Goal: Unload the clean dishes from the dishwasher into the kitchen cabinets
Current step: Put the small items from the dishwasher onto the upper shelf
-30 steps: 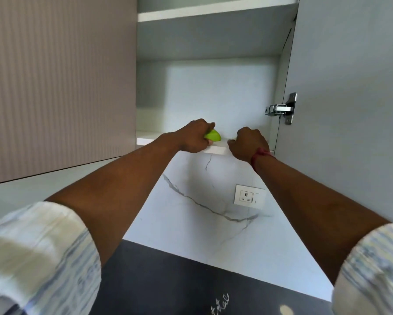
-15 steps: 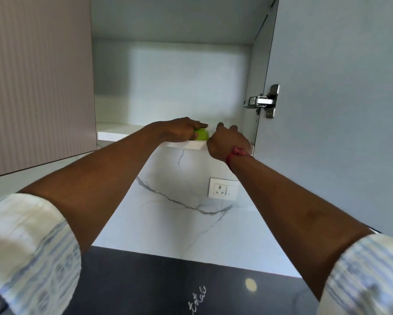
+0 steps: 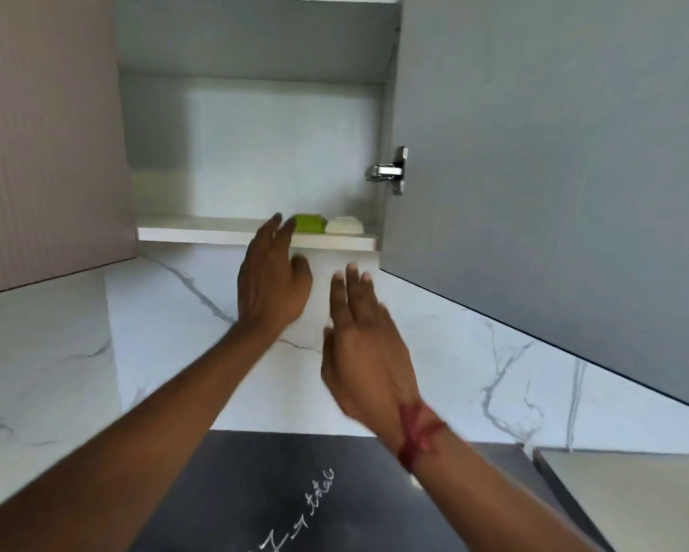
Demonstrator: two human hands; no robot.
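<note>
Green bowl [image 3: 310,223] and white bowl [image 3: 344,225] are sitting at the front edge of the shelf [image 3: 199,231]. I'm seeing left hand [image 3: 273,280] and right hand [image 3: 368,352] just below it, fingers straight, empty. A stray bump could be toppling them.

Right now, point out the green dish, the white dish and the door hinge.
green dish [image 3: 310,223], head view, on its rounded side.
white dish [image 3: 344,225], head view, on its front side.
door hinge [image 3: 386,172], head view, on its metal arm.
</note>
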